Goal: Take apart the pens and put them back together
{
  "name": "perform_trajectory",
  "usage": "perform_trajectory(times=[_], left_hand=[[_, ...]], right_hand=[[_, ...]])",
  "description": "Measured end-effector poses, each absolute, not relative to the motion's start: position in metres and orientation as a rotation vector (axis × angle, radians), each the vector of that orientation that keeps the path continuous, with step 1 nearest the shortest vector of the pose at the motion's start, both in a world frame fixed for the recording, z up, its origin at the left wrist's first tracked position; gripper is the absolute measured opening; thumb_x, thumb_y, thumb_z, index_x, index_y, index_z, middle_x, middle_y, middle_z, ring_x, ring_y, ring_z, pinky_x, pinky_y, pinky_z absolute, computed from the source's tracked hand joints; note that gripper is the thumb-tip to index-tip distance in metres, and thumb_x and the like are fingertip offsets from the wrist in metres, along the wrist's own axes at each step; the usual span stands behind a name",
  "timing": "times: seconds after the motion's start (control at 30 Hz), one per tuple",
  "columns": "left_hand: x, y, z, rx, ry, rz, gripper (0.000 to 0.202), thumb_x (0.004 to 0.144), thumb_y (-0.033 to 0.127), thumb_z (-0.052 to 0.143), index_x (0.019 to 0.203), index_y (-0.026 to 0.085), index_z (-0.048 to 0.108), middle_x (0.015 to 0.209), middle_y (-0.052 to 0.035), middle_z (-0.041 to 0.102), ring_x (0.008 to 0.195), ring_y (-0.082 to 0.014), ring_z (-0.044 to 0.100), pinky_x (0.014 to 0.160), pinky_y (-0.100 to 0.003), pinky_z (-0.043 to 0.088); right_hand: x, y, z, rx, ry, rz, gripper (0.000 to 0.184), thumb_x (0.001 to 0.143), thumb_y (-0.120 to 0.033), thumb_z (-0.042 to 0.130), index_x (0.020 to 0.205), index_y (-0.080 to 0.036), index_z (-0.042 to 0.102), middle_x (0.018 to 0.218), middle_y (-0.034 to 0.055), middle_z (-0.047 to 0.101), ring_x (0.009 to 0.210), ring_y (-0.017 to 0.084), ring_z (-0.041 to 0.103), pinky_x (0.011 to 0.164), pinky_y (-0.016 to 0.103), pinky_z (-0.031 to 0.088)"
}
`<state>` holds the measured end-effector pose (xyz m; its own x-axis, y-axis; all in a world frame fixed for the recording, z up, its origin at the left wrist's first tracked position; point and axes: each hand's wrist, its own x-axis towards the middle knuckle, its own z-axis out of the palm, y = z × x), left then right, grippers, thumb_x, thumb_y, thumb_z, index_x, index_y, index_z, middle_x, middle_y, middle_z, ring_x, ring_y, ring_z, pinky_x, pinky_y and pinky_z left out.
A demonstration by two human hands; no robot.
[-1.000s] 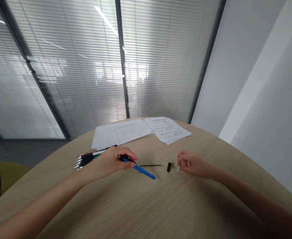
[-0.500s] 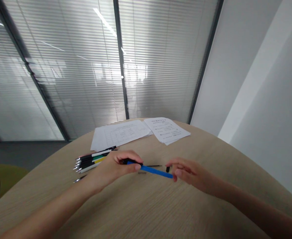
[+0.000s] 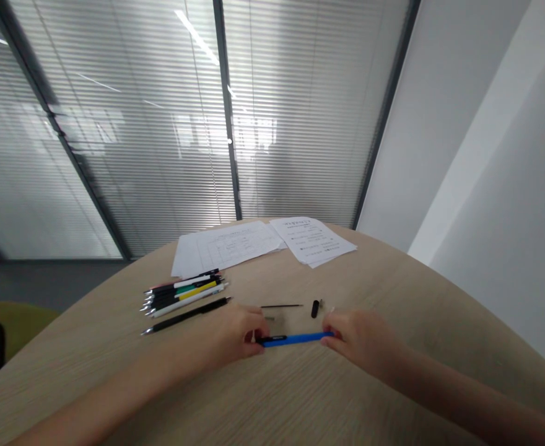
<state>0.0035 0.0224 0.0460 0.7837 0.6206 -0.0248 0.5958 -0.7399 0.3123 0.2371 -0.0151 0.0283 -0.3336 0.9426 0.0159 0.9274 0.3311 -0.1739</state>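
A blue pen barrel [image 3: 300,339] with a black clip lies level between my hands, low over the table or on it; I cannot tell which. My left hand [image 3: 238,331] pinches its black clip end. On the opposite end, the fingertips of my right hand [image 3: 358,334] are closed. Just beyond the barrel are a thin dark refill [image 3: 282,305], a small spring [image 3: 269,318] partly behind my left fingers, and a short black rubber grip [image 3: 315,309]. A tiny metal piece [image 3: 321,303] sits beside the grip.
Left of my left hand lies a bundle of pens [image 3: 184,294], with a single black pen [image 3: 186,316] in front. Printed papers [image 3: 228,248] are at the far side of the round wooden table [image 3: 272,402]. A green chair [image 3: 17,328] stands at the left.
The blue barrel has come down towards me and turned nearly level. My left hand has shifted to its clip end, uncovering the black pen. My right fingers have closed on the other end.
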Motion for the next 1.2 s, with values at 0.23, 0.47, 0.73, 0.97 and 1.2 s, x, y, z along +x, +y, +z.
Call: perform_trajectory(times=[0.23,0.47,0.73,0.97,1.2], left_hand=[[0.004,0.025,0.043,2.716,1.041,0.099,0.014,0.070,0.013,0.052,0.078,0.020,0.061,0.073,0.0002,0.059,0.061,-0.0125,0.053,0.054,-0.020,0.038],[0.004,0.024,0.041,2.794,1.065,0.142,0.018,0.071,0.026,0.057,0.087,0.019,0.059,0.082,-0.0028,0.059,0.073,-0.0176,0.055,0.062,-0.026,0.042],[0.020,0.009,0.025,2.785,0.874,0.469,0.027,0.077,0.013,0.047,0.104,0.018,0.050,0.099,-0.0064,0.059,0.091,-0.0191,0.053,0.080,-0.033,0.042],[0.027,-0.008,0.010,2.738,0.724,0.728,0.019,0.083,0.014,0.038,0.098,0.017,0.050,0.091,-0.0064,0.062,0.084,-0.0174,0.055,0.075,-0.031,0.044],[0.027,-0.017,0.006,2.708,0.656,0.833,0.019,0.082,0.011,0.038,0.097,0.018,0.048,0.090,-0.0062,0.062,0.082,-0.0149,0.056,0.073,-0.027,0.046]], right_hand=[[0.236,-0.014,0.019,-1.747,-2.600,0.096,0.010,0.075,-0.017,0.052,0.079,-0.017,0.061,0.083,0.0069,0.065,0.072,0.023,0.061,0.052,0.026,0.037],[0.235,-0.016,0.025,-1.683,-2.517,0.181,0.007,0.073,-0.017,0.052,0.075,-0.017,0.059,0.074,0.0037,0.063,0.066,0.019,0.059,0.051,0.024,0.034],[0.231,-0.030,0.038,-1.411,-2.274,0.192,0.007,0.072,-0.014,0.051,0.077,-0.016,0.054,0.056,-0.0033,0.051,0.046,0.009,0.045,0.048,0.020,0.034],[0.224,-0.050,0.042,-1.081,-2.268,0.386,0.005,0.073,-0.018,0.054,0.077,-0.020,0.054,0.062,-0.0037,0.056,0.046,0.006,0.046,0.047,0.017,0.036],[0.236,-0.047,0.064,-1.085,-2.230,0.388,0.013,0.078,-0.022,0.044,0.086,-0.018,0.054,0.072,0.0004,0.060,0.049,0.007,0.049,0.048,0.018,0.039]])
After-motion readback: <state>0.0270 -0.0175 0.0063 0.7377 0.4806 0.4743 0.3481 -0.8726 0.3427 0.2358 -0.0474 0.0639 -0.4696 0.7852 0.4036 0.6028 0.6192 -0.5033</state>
